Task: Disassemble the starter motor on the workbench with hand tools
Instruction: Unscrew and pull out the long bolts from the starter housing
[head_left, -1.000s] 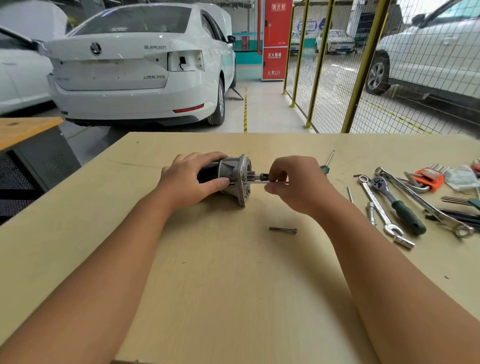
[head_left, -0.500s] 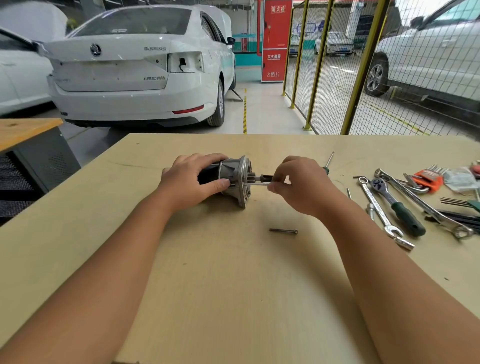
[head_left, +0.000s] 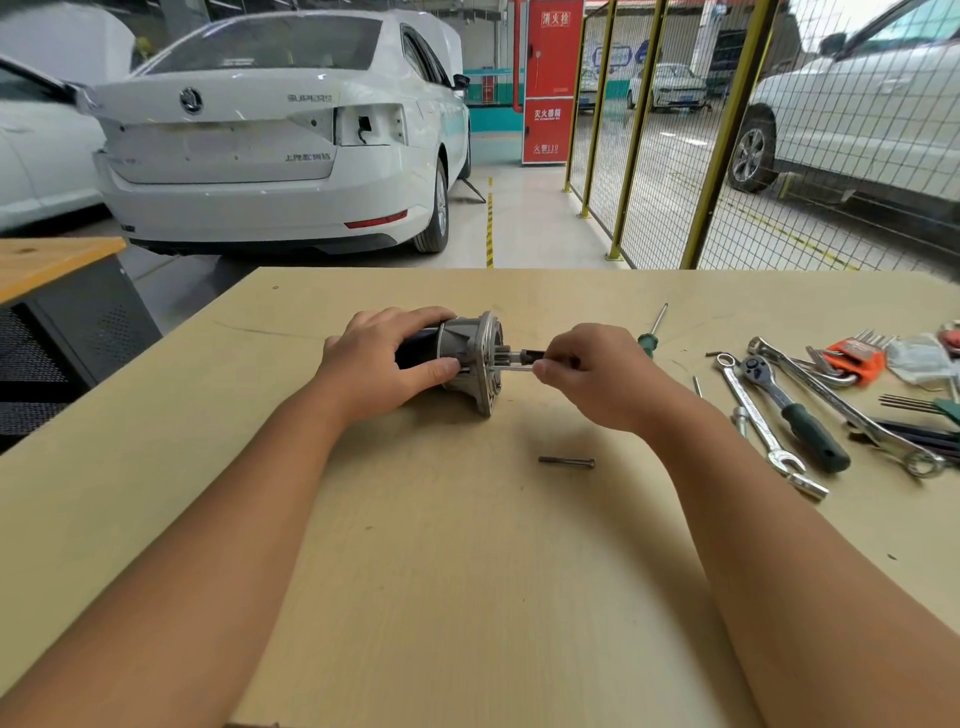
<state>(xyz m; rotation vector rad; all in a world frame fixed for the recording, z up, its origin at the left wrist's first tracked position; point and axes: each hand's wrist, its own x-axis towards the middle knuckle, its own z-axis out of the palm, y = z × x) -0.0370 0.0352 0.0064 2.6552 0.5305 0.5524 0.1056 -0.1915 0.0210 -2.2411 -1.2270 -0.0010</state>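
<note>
— Risk, from here? On the pale plywood workbench (head_left: 467, 597), the grey-and-black cylindrical starter motor (head_left: 457, 358) lying on its side, flange end toward the tool spread. Likely trouble: rolling or twisting off line under a sideways pull, binding the long silver through-bolt (head_left: 511, 368) half out of the flange. Cause: only one palm as a clamp, no vice.

— Anything else?

— Possibly a lost fastener. Just near-side of the motor, a loose dark steel bolt (head_left: 566, 461) already lying free on the bare board, nothing to stop a roll. Beyond the motor's flange end, well apart: green-handled chrome ratchet (head_left: 789, 410), long chrome combination spanner (head_left: 753, 410), orange-holdered hex key set (head_left: 852, 353), green-handled slim screwdriver (head_left: 652, 332). None in use.

— And the grips?

— Left hand (head_left: 384, 364) wrapped over the motor's dark body, fingers curled across the top, thumb pressed along the near side; firmly closed around it. Right hand (head_left: 592, 374) at the motor's flange end, fingers bunched tight, thumb and forefinger pinching the through-bolt's head end. Hardly any opening visible; exact finger contact partly hidden behind the knuckles.
</note>
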